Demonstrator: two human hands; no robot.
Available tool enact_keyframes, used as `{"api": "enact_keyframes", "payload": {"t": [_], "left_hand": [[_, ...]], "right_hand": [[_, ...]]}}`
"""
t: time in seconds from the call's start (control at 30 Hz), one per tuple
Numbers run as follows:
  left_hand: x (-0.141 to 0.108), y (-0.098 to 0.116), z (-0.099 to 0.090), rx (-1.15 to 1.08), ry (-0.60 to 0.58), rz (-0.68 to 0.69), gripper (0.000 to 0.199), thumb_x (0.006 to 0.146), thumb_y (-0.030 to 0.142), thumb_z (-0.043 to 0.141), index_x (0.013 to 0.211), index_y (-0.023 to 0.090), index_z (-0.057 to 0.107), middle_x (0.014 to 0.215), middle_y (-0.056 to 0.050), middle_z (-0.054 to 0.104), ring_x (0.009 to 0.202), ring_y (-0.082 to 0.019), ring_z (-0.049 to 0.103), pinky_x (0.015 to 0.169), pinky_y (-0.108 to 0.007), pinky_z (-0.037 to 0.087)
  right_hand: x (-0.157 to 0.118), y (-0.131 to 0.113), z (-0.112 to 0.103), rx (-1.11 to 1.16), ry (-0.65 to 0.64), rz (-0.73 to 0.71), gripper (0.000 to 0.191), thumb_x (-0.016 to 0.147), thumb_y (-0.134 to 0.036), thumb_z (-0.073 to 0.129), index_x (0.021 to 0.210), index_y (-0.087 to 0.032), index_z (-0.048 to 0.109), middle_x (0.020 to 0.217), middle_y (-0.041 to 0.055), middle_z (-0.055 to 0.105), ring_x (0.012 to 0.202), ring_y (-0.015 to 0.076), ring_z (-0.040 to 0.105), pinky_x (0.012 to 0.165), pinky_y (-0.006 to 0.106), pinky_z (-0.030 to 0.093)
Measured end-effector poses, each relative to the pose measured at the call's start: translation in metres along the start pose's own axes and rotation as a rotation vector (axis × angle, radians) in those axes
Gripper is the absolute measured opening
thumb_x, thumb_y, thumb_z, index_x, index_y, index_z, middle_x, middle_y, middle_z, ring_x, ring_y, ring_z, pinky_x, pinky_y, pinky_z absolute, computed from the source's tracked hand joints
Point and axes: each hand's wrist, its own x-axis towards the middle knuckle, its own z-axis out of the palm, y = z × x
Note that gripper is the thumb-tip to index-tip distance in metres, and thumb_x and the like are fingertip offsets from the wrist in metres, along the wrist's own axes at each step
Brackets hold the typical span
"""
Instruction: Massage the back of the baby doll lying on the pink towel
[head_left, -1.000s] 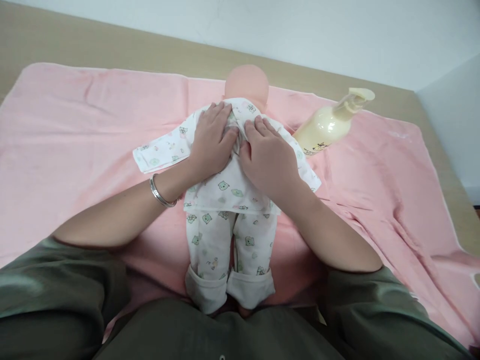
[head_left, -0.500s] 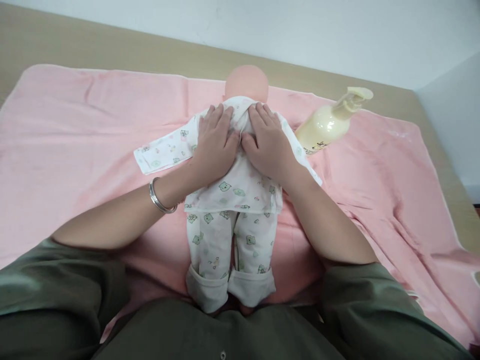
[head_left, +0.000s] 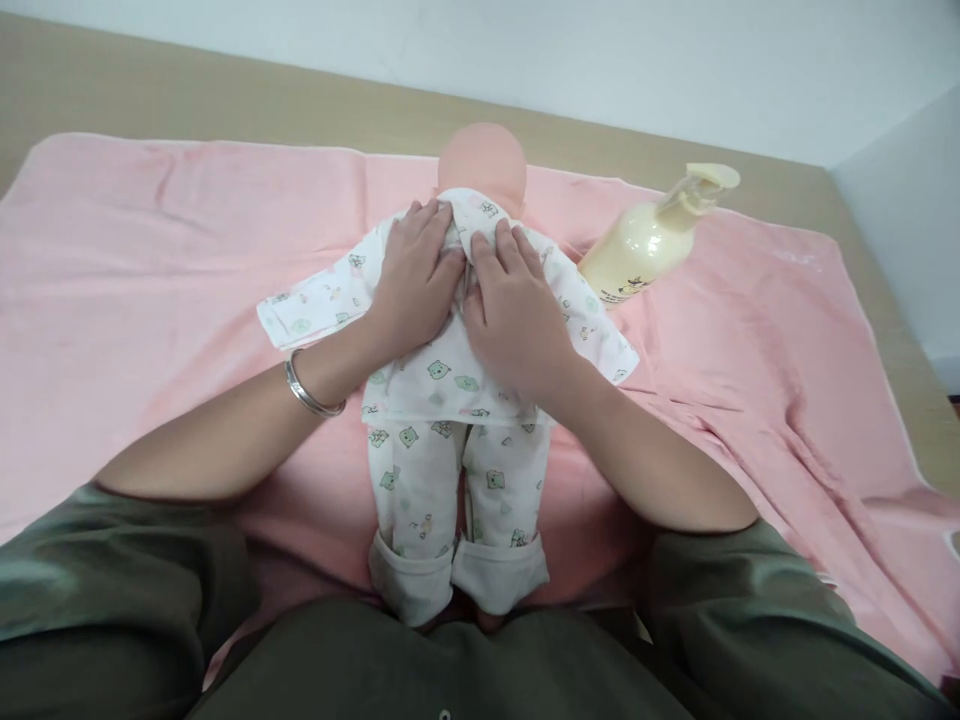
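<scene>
Pressing or stroking step, I'd judge: my left hand [head_left: 416, 280] and right hand [head_left: 517, 315] lie on the shirt of the seemingly face-down baby doll [head_left: 484, 165], on pink cloth [head_left: 150, 250]. Fingers unclenched, spread slightly. Next move calls for gentle, even contact.

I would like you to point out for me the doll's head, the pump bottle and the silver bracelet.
doll's head [head_left: 484, 165]: head view, on its bare rounded surface
pump bottle [head_left: 643, 243]: head view, on the pale yellow body
silver bracelet [head_left: 299, 391]: head view, on the band's lower left curve
</scene>
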Motion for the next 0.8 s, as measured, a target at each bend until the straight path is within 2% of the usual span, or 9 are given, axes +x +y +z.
{"api": "enact_keyframes", "payload": {"t": [0.1,0.23,0.3,0.4,0.53,0.6,0.67,0.8], "left_hand": [[-0.015,0.019,0.004,0.024,0.009,-0.093,0.069,0.104,0.058,0.039,0.164,0.026,0.043,0.181,0.0,0.032,0.173,-0.032,0.011,0.146,-0.058,0.003],[-0.029,0.037,0.006,0.023,0.013,-0.04,0.062,0.109,0.052,0.039,0.163,0.023,0.044,0.18,-0.008,0.033,0.172,-0.032,0.016,0.145,-0.058,0.009],[-0.027,0.034,0.004,0.006,-0.002,-0.034,0.061,0.108,0.049,0.042,0.164,0.022,0.044,0.18,-0.009,0.032,0.172,-0.031,0.017,0.144,-0.055,0.011],[-0.012,0.019,-0.002,-0.03,-0.025,-0.052,0.06,0.105,0.048,0.049,0.161,0.026,0.048,0.18,-0.006,0.034,0.172,-0.03,0.017,0.144,-0.053,0.013],[0.003,0.007,-0.009,-0.007,-0.034,-0.052,0.058,0.102,0.049,0.051,0.156,0.029,0.054,0.177,-0.003,0.041,0.171,-0.032,0.023,0.145,-0.056,0.011],[0.002,0.008,-0.009,0.024,-0.022,-0.057,0.06,0.103,0.05,0.047,0.158,0.027,0.052,0.177,-0.003,0.04,0.171,-0.032,0.023,0.145,-0.057,0.009],[-0.005,0.014,-0.005,0.043,-0.002,-0.076,0.062,0.106,0.053,0.042,0.16,0.025,0.048,0.179,-0.004,0.037,0.171,-0.032,0.021,0.145,-0.057,0.007],[-0.026,0.03,0.005,0.052,0.041,-0.061,0.065,0.109,0.055,0.038,0.163,0.02,0.043,0.179,-0.011,0.034,0.172,-0.033,0.018,0.145,-0.054,0.012]], "right_hand": [[0.013,0.014,-0.004,0.055,-0.013,0.038,0.064,0.106,-0.023,0.037,0.168,-0.009,0.04,0.18,0.0139,0.031,0.172,0.0338,0.021,0.143,0.054,0.021],[0.027,0.022,-0.008,0.059,-0.01,0.075,0.067,0.105,-0.021,0.037,0.17,-0.01,0.036,0.182,0.0134,0.026,0.173,0.0335,0.017,0.143,0.06,0.013],[0.026,0.018,-0.008,0.025,-0.037,0.094,0.068,0.106,-0.021,0.037,0.172,-0.008,0.03,0.183,0.015,0.022,0.173,0.0344,0.014,0.142,0.062,0.012],[0.013,0.007,-0.005,-0.033,-0.058,0.097,0.068,0.108,-0.021,0.036,0.172,-0.002,0.028,0.182,0.0195,0.021,0.172,0.038,0.015,0.143,0.059,0.016],[-0.005,0.001,0.003,-0.024,0.035,-0.019,0.064,0.107,-0.021,0.035,0.169,-0.002,0.036,0.179,0.0203,0.03,0.171,0.0411,0.02,0.141,0.062,0.025],[-0.006,0.003,0.004,-0.001,0.053,-0.041,0.063,0.108,-0.023,0.036,0.168,-0.006,0.039,0.178,0.0173,0.034,0.17,0.0403,0.022,0.14,0.064,0.027],[0.0,0.008,0.0,0.012,0.019,-0.021,0.063,0.109,-0.025,0.036,0.169,-0.007,0.039,0.179,0.0154,0.033,0.171,0.0378,0.022,0.141,0.06,0.026],[0.021,0.021,-0.012,0.02,-0.078,0.029,0.067,0.109,-0.026,0.039,0.173,-0.007,0.031,0.183,0.0142,0.023,0.173,0.0328,0.015,0.145,0.052,0.016]]}}
